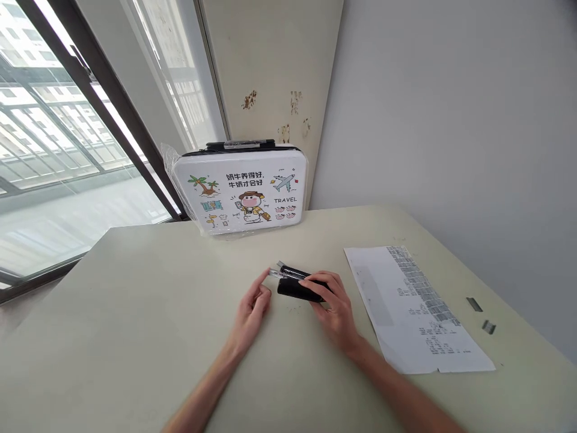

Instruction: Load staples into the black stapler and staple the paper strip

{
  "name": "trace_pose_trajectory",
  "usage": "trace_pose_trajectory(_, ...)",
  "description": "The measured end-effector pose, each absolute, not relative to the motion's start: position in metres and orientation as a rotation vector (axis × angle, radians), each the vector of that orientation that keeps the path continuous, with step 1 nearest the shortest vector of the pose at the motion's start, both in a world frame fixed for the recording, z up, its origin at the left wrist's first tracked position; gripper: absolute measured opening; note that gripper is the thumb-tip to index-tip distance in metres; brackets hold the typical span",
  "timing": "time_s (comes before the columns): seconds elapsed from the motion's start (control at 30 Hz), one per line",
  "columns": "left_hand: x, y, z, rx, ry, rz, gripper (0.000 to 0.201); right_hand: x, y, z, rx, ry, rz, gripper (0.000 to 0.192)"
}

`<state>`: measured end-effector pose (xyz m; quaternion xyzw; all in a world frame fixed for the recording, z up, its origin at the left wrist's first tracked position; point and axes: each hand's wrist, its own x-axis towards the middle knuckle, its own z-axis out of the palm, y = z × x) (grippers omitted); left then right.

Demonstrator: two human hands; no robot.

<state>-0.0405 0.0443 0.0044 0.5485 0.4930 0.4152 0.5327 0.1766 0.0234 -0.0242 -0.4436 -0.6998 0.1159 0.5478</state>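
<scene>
A black stapler (295,287) lies in my right hand (333,307), whose fingers and thumb wrap round its rear part. The stapler is opened up, and a bright metal piece (276,273) sticks out at its left end. My left hand (252,310) has its index finger stretched to that metal end, seemingly touching it. The other fingers of my left hand are curled loosely, with nothing seen in them. My right hand hides the back of the stapler.
Right of my hands lies a printed white paper sheet (374,300). Two short strips of staples (474,304) are near the table's (180,313) right edge. A white cartoon-printed case (243,192) in clear plastic stands at the back, by the wall and window.
</scene>
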Motion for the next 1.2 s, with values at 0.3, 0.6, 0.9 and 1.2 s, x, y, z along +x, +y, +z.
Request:
trace_pose_trajectory(0.3, -0.038, 0.043, 0.011, 0.934, 0.910, 1.012, 0.041, 0.176, 0.025, -0.031, -1.169, -1.588, 0.356, 0.032)
trace_pose_trajectory(0.6, -0.048, 0.060, 0.001, 0.346, 0.742, 1.105, 0.019, 0.185, 0.064, -0.045, -1.468, -1.504, 0.312, 0.033)
trace_pose_trajectory(0.9, -0.051, 0.062, 0.002, 0.223, 0.702, 1.087, 0.029, 0.155, 0.107, -0.042, -1.488, -1.540, 0.269, 0.034)
trace_pose_trajectory(1.2, -0.046, 0.060, 0.001, 0.245, 0.599, 0.919, 0.048, 0.132, 0.045, -0.006, -1.051, -2.130, 0.136, 0.022)
